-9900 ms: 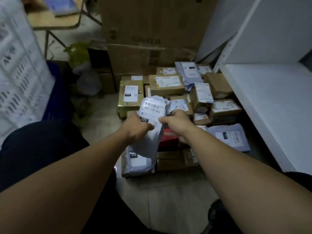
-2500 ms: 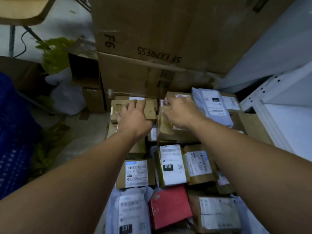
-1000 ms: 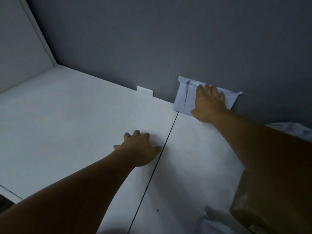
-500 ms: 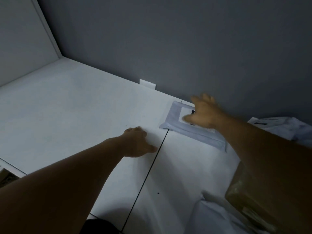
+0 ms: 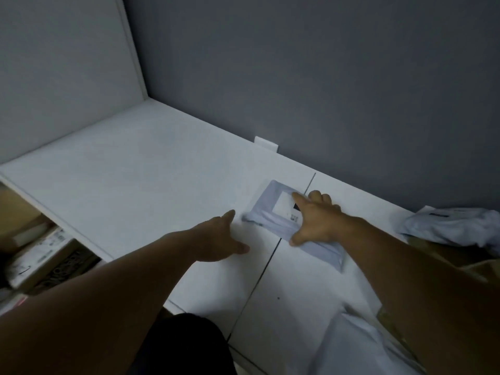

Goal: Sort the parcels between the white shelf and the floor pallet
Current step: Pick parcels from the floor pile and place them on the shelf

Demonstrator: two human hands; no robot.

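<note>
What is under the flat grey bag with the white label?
The flat grey plastic mailer bag lies on the white shelf board, across its dark seam, whose middle stretch it covers. The right hand rests on top, hiding part of it.

Mailer (image 5: 266,209) on the shelf (image 5: 135,185) across its seam (image 5: 259,277), right hand (image 5: 315,223) atop, left hand (image 5: 219,239) just left, second parcel (image 5: 454,226) rightward

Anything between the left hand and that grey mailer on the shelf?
Nothing visible: only bare white shelf separates the left hand from the grey mailer, which the right hand presses flat.
</note>
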